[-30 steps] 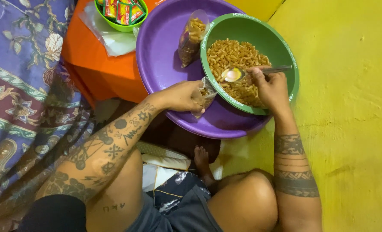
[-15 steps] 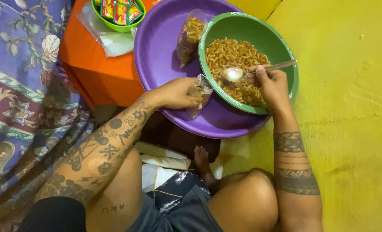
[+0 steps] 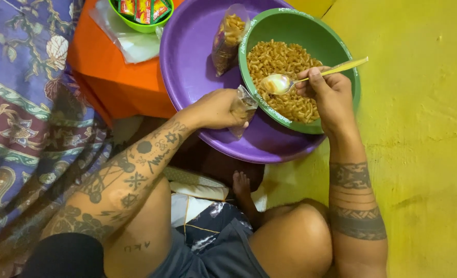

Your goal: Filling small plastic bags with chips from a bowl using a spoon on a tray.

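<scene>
The right hand (image 3: 331, 98) is gripping a metal spoon (image 3: 290, 82) over the green bowl (image 3: 349, 67) of fried snack pieces (image 3: 285, 77); the left hand (image 3: 215, 109), fingers clamped, is pinching a small clear bag (image 3: 243, 109) just beside the bowl rim. Risk: pieces could be spilling into the purple basin (image 3: 192, 56) if the bag mouth is sagging shut.

Patterned cloth (image 3: 22, 103), orange stool (image 3: 120, 82)

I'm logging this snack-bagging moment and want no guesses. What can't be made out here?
- Small plastic bag, head view: the left hand covers most of it, so its fill is unclear.
- Light green bowl: cut off by the top edge.
- Spoon: glare hides whether its bowl carries anything.
</scene>
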